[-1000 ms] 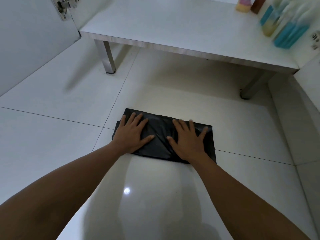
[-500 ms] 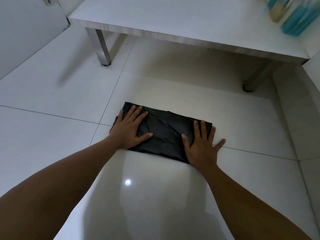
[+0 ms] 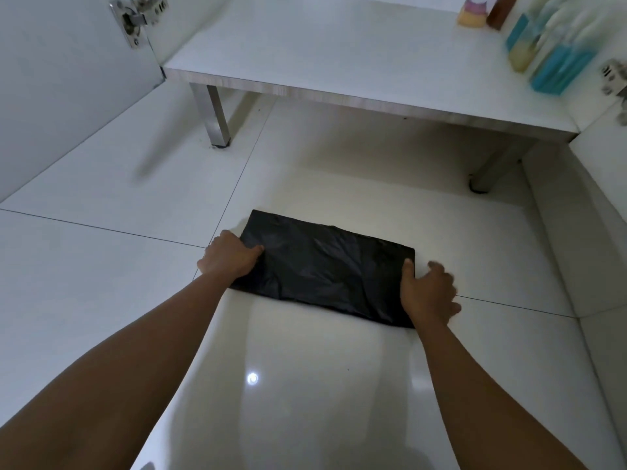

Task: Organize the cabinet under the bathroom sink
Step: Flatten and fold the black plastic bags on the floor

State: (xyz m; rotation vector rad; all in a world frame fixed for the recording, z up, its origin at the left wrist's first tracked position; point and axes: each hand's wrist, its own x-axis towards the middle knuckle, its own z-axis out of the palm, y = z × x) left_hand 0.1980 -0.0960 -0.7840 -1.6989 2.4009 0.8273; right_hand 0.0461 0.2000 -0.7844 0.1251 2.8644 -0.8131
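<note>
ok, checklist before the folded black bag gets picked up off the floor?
1. Left hand grips the black bag's left end: ok, thumb on top.
2. Right hand grips the right end: ok, thumb on top, fingers blurred.
3. Bag flat on the floor tiles: ok.
4. Bare room on the cabinet shelf left of the bottles: ok.
5. Bottles upright and stable: cannot tell, blurred.
</note>
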